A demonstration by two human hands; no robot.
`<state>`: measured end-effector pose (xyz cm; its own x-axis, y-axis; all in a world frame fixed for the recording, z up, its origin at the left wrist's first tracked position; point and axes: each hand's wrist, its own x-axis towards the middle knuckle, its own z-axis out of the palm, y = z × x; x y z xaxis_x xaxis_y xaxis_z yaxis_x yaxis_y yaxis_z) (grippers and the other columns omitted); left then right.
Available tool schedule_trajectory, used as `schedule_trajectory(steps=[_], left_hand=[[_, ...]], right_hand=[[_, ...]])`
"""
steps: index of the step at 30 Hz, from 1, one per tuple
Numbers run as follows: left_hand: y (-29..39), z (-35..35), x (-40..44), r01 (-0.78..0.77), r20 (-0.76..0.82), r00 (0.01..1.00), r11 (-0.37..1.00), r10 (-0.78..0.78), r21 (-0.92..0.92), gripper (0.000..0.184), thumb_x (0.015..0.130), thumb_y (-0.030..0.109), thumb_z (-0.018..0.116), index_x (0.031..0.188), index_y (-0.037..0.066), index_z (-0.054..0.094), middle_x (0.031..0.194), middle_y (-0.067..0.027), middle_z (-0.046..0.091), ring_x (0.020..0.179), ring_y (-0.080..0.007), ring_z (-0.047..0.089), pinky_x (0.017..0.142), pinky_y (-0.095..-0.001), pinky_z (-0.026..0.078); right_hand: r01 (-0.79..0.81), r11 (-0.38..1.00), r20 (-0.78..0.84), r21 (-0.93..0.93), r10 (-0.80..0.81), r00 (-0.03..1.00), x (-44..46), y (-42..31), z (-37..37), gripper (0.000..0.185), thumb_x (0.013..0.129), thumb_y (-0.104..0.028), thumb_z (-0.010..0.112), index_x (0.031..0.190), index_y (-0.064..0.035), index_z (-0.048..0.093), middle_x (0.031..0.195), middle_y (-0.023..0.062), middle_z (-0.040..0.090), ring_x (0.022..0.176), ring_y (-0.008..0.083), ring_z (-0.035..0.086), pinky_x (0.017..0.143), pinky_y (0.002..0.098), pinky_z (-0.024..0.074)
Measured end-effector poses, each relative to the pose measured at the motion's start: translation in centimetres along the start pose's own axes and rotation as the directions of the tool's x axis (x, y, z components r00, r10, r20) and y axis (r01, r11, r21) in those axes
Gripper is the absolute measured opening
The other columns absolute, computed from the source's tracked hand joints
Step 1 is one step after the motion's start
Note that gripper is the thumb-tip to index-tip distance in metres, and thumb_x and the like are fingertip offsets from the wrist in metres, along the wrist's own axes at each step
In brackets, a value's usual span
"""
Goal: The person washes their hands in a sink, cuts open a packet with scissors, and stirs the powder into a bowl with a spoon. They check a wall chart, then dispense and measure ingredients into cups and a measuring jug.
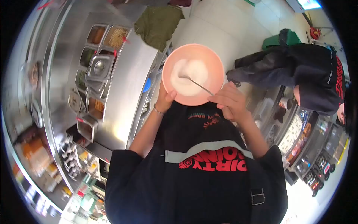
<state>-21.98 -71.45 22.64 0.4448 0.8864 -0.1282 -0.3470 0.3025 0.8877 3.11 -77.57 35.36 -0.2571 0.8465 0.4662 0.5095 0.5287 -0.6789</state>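
A pink bowl (215,71) with a white substance in it is held up in front of my body. On the bowl's left side my left hand (165,98) grips the rim, thumb near the edge and the other fingers hidden beneath. The fingers of my right hand (229,101) are closed on the handle of a metal spoon (200,86) at the lower right rim. The spoon's head rests in the white substance, near the middle of the bowl.
On the left runs a steel counter (128,80) with several metal food containers (97,106). A green cloth (158,26) lies over its far end. At the right another person (294,71) in dark clothes bends beside shelves of goods (294,138).
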Motion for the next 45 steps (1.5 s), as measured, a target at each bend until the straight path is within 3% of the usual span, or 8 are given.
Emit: schedule_trajectory(steps=[7, 14, 21, 32, 37, 40, 43, 45], left_hand=[[4.7, 1.8, 17.8, 0.054, 0.336, 0.936, 0.985, -0.108, 0.166, 0.104, 0.079, 0.054, 0.071, 0.152, -0.004, 0.024, 0.149, -0.0191, 0.041, 0.139, -0.0277, 0.041, 0.114, -0.0417, 0.035], [1.8, 7.7, 33.0, -0.092, 0.261, 0.965, 0.962, 0.022, 0.258, 0.1, 0.076, 0.033, 0.08, 0.151, 0.0, 0.023, 0.146, -0.0178, 0.041, 0.136, -0.0272, 0.043, 0.112, -0.0417, 0.039], [-0.6, 18.8, 46.5, 0.082, 0.116, 0.988, 0.987, -0.098, 0.141, 0.082, 0.074, 0.024, 0.086, 0.137, -0.005, 0.043, 0.133, -0.0169, 0.056, 0.124, -0.0219, 0.055, 0.106, -0.0388, 0.045], [-1.7, 28.4, 72.1, -0.209, -0.01, 0.975, 0.938, 0.221, 0.276, 0.107, 0.075, 0.017, 0.084, 0.152, 0.001, 0.013, 0.148, -0.0181, 0.033, 0.137, -0.0292, 0.04, 0.113, -0.0428, 0.038], [-0.8, 32.2, 85.0, -0.245, -0.043, 0.966, 0.954, 0.256, 0.173, 0.103, 0.078, 0.013, 0.082, 0.153, 0.001, 0.012, 0.147, -0.0171, 0.036, 0.141, -0.0299, 0.035, 0.117, -0.0441, 0.033], [-1.6, 32.7, 93.0, -0.216, 0.022, 0.976, 0.955, 0.216, 0.201, 0.091, 0.085, 0.018, 0.075, 0.152, 0.0, 0.017, 0.147, -0.0169, 0.037, 0.138, -0.0272, 0.04, 0.114, -0.0417, 0.037], [-2.1, 33.0, 101.1, -0.175, 0.039, 0.984, 0.942, 0.171, 0.285, 0.078, 0.092, 0.024, 0.065, 0.152, 0.0, 0.021, 0.147, -0.0162, 0.039, 0.134, -0.0241, 0.045, 0.108, -0.0377, 0.044], [-1.8, 33.3, 107.4, 0.001, 0.199, 0.98, 0.999, 0.007, -0.041, 0.073, 0.094, 0.024, 0.059, 0.153, 0.001, 0.021, 0.145, -0.0164, 0.041, 0.132, -0.0246, 0.048, 0.106, -0.0387, 0.046]], right_hand=[[-0.142, 0.946, -0.145, -0.29, 0.104, 0.984, 7.1, 7.5, -8.3, 0.017, 0.085, -0.003, 0.065, 0.1, -0.003, 0.073, 0.078, 0.0091, 0.067, 0.067, 0.0242, 0.06, 0.065, 0.0364, 0.0449], [-0.64, 0.729, -0.507, 0.244, 0.659, 0.556, 11.1, 16.0, -9.3, 0.022, 0.102, -0.01, 0.051, 0.104, -0.0006, 0.072, 0.075, 0.0081, 0.064, 0.065, 0.0138, 0.06, 0.062, 0.0261, 0.0479], [-0.255, 0.956, -0.377, -0.146, 0.184, 0.908, 18.5, 30.5, -22.2, 0.015, 0.09, -0.006, 0.064, 0.102, -0.0035, 0.072, 0.08, 0.0105, 0.067, 0.068, 0.0258, 0.061, 0.067, 0.0359, 0.048], [-0.423, 0.783, -0.424, -0.457, 0.227, 0.877, 33.4, 50.0, -38.6, 0.01, 0.093, -0.013, 0.063, 0.088, -0.0083, 0.07, 0.08, 0.0041, 0.069, 0.074, 0.0248, 0.06, 0.079, 0.0386, 0.0417], [-0.693, 0.666, -0.492, 0.276, 0.717, 0.493, 38.8, 62.3, -39.8, 0.039, 0.108, -0.024, 0.043, 0.09, 0.0005, 0.068, 0.074, 0.0067, 0.068, 0.067, 0.0137, 0.057, 0.065, 0.028, 0.0463], [-0.594, 0.733, -0.439, 0.332, 0.677, 0.59, 43.0, 68.3, -43.8, 0.041, 0.109, -0.023, 0.041, 0.09, 0.0029, 0.066, 0.079, 0.0065, 0.067, 0.068, 0.0108, 0.056, 0.065, 0.0272, 0.0464], [-0.404, 0.894, -0.378, -0.195, 0.312, 0.872, 47.4, 73.0, -49.6, 0.019, 0.101, -0.013, 0.054, 0.098, -0.0011, 0.069, 0.087, 0.0116, 0.071, 0.079, 0.0214, 0.064, 0.072, 0.034, 0.0495], [-0.38, 0.896, -0.272, -0.228, 0.317, 0.909, 51.5, 75.8, -54.1, 0.016, 0.098, -0.01, 0.056, 0.099, -0.0021, 0.07, 0.09, 0.0124, 0.071, 0.083, 0.0243, 0.065, 0.075, 0.036, 0.0502]])
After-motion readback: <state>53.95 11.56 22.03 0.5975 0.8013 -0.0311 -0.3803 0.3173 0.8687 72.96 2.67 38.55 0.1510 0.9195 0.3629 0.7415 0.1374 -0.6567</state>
